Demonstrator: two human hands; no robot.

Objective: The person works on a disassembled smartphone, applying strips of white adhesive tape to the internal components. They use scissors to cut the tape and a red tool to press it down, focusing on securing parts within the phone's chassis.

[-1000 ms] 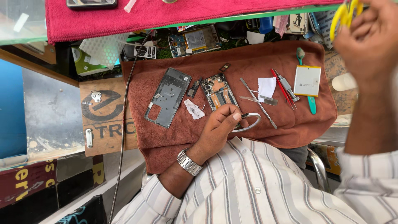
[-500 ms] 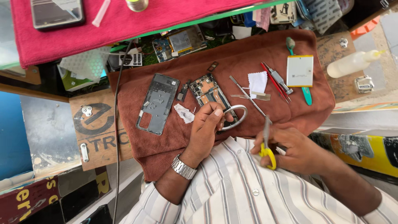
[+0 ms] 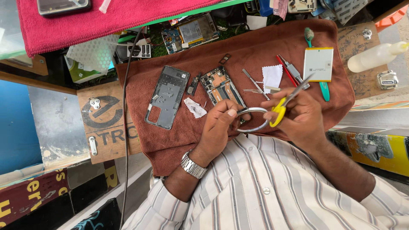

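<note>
Holding a roll of tape (image 3: 252, 119) between curled fingers (image 3: 228, 114), the left hand (image 3: 219, 127) sits at the near edge of the brown towel (image 3: 251, 51), a metal watch (image 3: 193, 165) on its wrist. Its thumb and fingertips pinch the left side of the thin ring, the fingers folded close. Just to the right, the right hand (image 3: 300, 115) grips yellow-handled scissors (image 3: 286, 101), fingers through the loops and closed around them; the blades point away and to the right and look nearly shut, though how far apart they are cannot be told. The yellow handle touches the ring's right side. Both forearms come out of a striped shirt (image 3: 264, 187) nearest the camera.

Just beyond the left hand lies an opened phone (image 3: 220, 87) with its circuit board showing, and a crumpled white scrap (image 3: 195, 107) beside it. Left of these rests a grey phone back cover (image 3: 167, 96). Right of the opened phone lie tweezers (image 3: 253, 81), a white cloth square (image 3: 272, 76) and a red pen (image 3: 287, 70). Toward the towel's right edge sits a flat white battery (image 3: 318, 64) over a green toothbrush (image 3: 317, 59).

Past the towel's far edge lies a second circuit board (image 3: 191, 32), then a pink towel (image 3: 110, 17) carrying a phone (image 3: 63, 6) at the far left corner. A white squeeze bottle (image 3: 375, 56) lies on the desk to the right.
</note>
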